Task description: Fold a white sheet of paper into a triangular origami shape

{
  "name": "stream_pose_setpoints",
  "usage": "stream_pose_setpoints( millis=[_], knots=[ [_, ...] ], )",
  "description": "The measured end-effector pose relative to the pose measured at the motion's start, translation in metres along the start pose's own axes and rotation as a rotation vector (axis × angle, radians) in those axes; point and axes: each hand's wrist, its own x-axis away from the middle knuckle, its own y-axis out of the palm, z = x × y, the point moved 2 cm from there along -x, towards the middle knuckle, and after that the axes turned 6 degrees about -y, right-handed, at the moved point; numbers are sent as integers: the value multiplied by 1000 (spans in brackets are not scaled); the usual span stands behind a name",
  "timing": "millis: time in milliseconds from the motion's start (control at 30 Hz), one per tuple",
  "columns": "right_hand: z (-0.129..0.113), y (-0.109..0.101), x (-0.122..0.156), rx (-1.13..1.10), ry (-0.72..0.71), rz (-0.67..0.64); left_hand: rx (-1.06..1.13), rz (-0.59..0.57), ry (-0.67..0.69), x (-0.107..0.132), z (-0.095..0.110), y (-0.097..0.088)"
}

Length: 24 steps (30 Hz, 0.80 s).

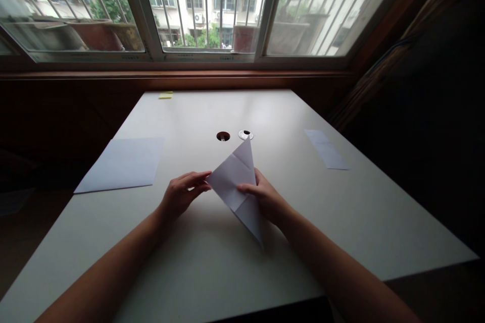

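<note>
A white sheet of paper [232, 177], folded into a triangular shape with creases across it, is held up over the table, tilted, one point upward and another hanging down. My right hand [263, 196] grips its right side, thumb on the near face and the other fingers behind. At the left corner is my left hand [186, 191], thumb and forefinger on either side of the paper's tip, the rest of the fingers curled. The far face of the paper is hidden.
On the white table [189, 272], a larger white sheet [123, 164] lies at the left and a small paper strip [326, 149] at the right. Yellow sticky notes [165, 95] sit near the back edge. A round hole [223, 136] and its silver cover [244, 135] lie beyond the hands.
</note>
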Motion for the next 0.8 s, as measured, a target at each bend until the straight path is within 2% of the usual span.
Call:
stream_pose_setpoints(
  millis=[267, 800],
  knots=[
    [-2, 2, 0, -10, -1, -6, -91, 24, 52, -1, 4, -1],
    [0, 3, 1, -29, 3, -19, -89, 33, 70, 1, 5, -1]
  ],
)
